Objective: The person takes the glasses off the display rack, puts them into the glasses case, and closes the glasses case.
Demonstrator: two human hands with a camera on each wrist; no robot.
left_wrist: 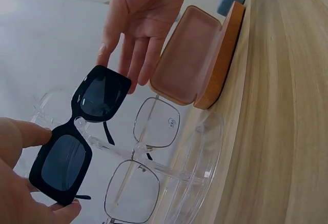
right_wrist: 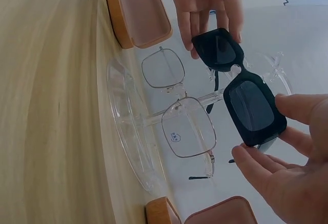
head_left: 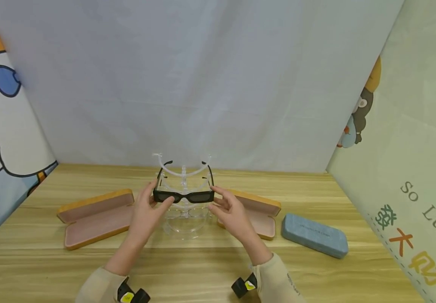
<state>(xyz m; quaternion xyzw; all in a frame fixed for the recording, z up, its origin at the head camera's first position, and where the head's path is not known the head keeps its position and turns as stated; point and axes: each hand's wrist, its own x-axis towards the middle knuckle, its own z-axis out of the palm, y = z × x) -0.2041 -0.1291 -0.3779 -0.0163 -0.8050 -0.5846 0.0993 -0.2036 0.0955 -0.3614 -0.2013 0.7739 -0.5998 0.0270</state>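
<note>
Sunglasses [head_left: 200,197] sit level at the clear stand [head_left: 183,173], presumably because my left hand [head_left: 146,213] and right hand [head_left: 235,215], half-curled, pinch opposite ends.

The left hand [head_left: 146,214] hides one end of the left open case [head_left: 98,221]; the right hand [head_left: 233,213], part of the right open case [head_left: 261,215]. Lettering [head_left: 315,230] on the blue case [head_left: 312,239] seems too small to read from here. Printed words [head_left: 427,213] run out of view rightward, sleeves [head_left: 98,288] at the bottom.

Left grip [head_left: 147,212]: pinching | right grip [head_left: 233,213]: pinching | forearms [head_left: 122,256]: angled inward
</note>
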